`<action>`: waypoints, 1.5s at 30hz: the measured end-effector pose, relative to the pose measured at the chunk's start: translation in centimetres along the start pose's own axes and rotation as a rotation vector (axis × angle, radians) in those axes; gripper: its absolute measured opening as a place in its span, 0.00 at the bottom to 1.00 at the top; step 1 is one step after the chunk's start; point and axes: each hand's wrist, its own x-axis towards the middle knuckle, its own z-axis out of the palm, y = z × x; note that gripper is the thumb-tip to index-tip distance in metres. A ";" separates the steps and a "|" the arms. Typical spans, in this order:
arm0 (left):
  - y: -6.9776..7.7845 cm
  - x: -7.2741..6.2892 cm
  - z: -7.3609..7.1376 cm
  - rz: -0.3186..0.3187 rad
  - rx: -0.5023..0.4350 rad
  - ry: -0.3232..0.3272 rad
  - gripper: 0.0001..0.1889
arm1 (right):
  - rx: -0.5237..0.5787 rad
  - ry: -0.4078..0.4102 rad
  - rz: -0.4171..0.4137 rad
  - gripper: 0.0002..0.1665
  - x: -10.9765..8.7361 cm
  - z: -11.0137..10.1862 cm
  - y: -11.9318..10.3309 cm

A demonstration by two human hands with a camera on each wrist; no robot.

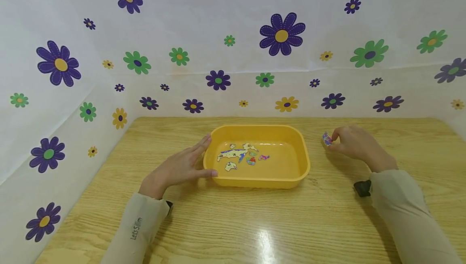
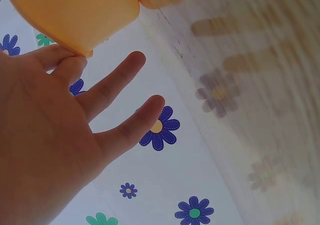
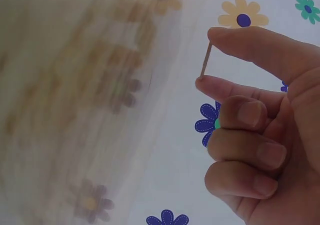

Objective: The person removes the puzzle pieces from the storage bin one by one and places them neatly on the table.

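Observation:
My right hand (image 1: 351, 142) is above the table, to the right of the yellow plastic tray (image 1: 255, 182). Between thumb and index fingertip it pinches a small, flat puzzle piece (image 1: 327, 139) with a purple, blue and red print. Edge-on in the right wrist view, the puzzle piece (image 3: 205, 60) looks like a thin brown strip; the other fingers are curled into the palm. At the tray's left end, my left hand (image 1: 178, 167) touches the rim with spread fingers, its thumb over the near corner. Several flat, irregular pieces (image 1: 233, 154), cream, blue and red, lie inside the tray, mostly toward its left.
The tray stands on a light wood-grain table (image 1: 233, 223) near its back edge. White sheeting (image 1: 225, 13) printed with flowers rises behind the table and along its left side. Both sleeves are pale, with a dark strap or device showing below each cuff.

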 end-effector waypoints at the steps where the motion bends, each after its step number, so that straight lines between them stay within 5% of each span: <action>1: 0.0 0.0 0.0 -0.001 -0.001 0.000 0.56 | 0.000 -0.001 0.002 0.19 0.0 0.0 0.0; 18: -0.3 0.0 0.1 0.015 0.010 0.008 0.56 | 0.018 -0.020 0.004 0.26 0.4 -1.1 -1.0; 45: 0.0 -0.1 -0.1 0.007 0.008 0.005 0.56 | 0.158 0.019 -0.155 0.18 2.4 -3.6 -9.3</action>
